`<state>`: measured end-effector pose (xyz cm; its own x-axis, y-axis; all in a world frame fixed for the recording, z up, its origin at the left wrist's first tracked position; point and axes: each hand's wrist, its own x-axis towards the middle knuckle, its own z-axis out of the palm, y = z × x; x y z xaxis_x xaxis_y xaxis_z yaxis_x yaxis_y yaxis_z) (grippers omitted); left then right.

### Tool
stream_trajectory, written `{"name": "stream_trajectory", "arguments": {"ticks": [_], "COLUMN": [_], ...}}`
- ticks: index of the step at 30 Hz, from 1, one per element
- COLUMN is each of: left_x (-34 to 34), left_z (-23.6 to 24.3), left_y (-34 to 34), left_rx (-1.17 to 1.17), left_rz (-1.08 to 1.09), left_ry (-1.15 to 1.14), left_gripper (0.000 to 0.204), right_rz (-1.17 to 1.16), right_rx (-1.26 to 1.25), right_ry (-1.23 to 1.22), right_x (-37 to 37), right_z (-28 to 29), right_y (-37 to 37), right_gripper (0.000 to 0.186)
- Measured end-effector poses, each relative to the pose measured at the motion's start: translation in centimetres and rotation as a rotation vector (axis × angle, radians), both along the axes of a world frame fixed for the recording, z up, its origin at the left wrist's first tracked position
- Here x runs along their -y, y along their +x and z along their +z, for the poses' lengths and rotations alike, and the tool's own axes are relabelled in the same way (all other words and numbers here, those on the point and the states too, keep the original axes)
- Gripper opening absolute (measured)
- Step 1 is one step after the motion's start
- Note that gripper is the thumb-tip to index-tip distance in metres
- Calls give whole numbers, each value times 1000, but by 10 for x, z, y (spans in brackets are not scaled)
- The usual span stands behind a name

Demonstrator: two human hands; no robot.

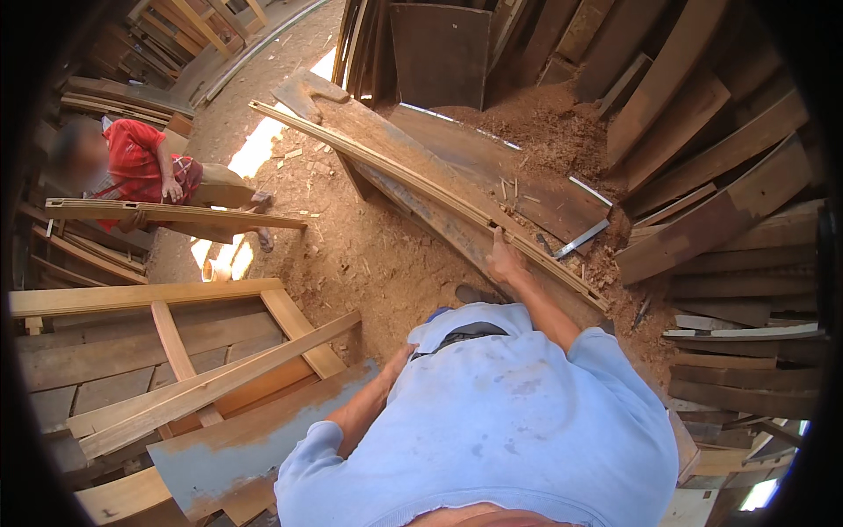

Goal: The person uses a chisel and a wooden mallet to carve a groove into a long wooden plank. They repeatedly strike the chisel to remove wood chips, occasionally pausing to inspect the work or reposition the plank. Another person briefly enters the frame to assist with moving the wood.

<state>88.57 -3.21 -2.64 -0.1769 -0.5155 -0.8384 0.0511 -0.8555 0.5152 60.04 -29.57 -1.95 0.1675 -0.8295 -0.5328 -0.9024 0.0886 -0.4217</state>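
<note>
A long, narrow wooden board (386,164) with grooves along its edge lies slantwise on a worn workbench (421,132). My right hand (503,259) is curled against its near edge, beside a small dark slot, with one finger reaching up at the slot. The remaining fingers are partly hidden below the edge. My left hand (398,362) rests at my waist by the hem of my light blue shirt, its fingers mostly out of sight. Just beyond the board's right end, a metal square (584,237) lies on the bench among wood shavings.
At the left, a person in red (140,162) holds another long board (176,213). A wooden frame (167,294) with a loose plank (219,386) across it stands near left. Planks (667,114) lean at the right. Sawdust (562,132) covers the bench's far side.
</note>
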Motion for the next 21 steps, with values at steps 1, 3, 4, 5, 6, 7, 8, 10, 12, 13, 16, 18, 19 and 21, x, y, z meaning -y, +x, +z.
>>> {"name": "stream_trajectory", "arguments": {"ticks": [1, 3, 4, 5, 6, 7, 8, 10, 12, 13, 16, 18, 19, 21], "left_x": [-1, 1, 6, 10, 6, 1, 1, -2, 2, 3, 5, 0, -3, -7], "left_z": [-1, 21, 46, 61, 52, 34, 31, 28, 39, 45, 32, 26, 22, 16], "left_y": [-3, -12, -21, -25, -22, -17, -16, -13, -19, -22, -14, -10, -10, -9], "left_rx": [23, 36, 21, 10, 11, 11, 10, 63, 100, 117, 64, 47, 68, 69], "left_rz": [17, 82, 130, 184, 182, 179, 184, 148, 121, 117, 130, 131, 123, 137], "left_ry": [-20, -8, 23, 44, 22, 0, -27, -103, -125, -111, -101, -120, -147, -164], "left_gripper": [52, 48, 45, 42, 42, 41, 41, 41, 40, 40, 40, 40, 40, 40], "right_rz": [16, 21, 21, 48, 72, 96, 102, 110, 118, 122, 69, 77, 81, 66], "right_rx": [-3, -33, -53, -80, -106, -133, -133, -134, -150, -157, -138, -122, -114, -89], "right_ry": [0, 6, 15, 1, -13, -27, -47, -86, 55, 126, 26, -8, -25, 8], "right_x": [3, 7, 3, 0, -2, -5, -7, -13, -9, -8, -10, -14, -16, -13], "right_z": [0, -6, -12, -18, -24, -30, -30, -30, -21, -18, -26, -32, -35, -13], "right_y": [1, 8, 8, 9, 11, 11, 12, 13, 14, 14, 12, 7, 5, 9], "right_gripper": [89, 93, 95, 98, 100, 103, 104, 108, 120, 126, 123, 109, 103, 99]}}
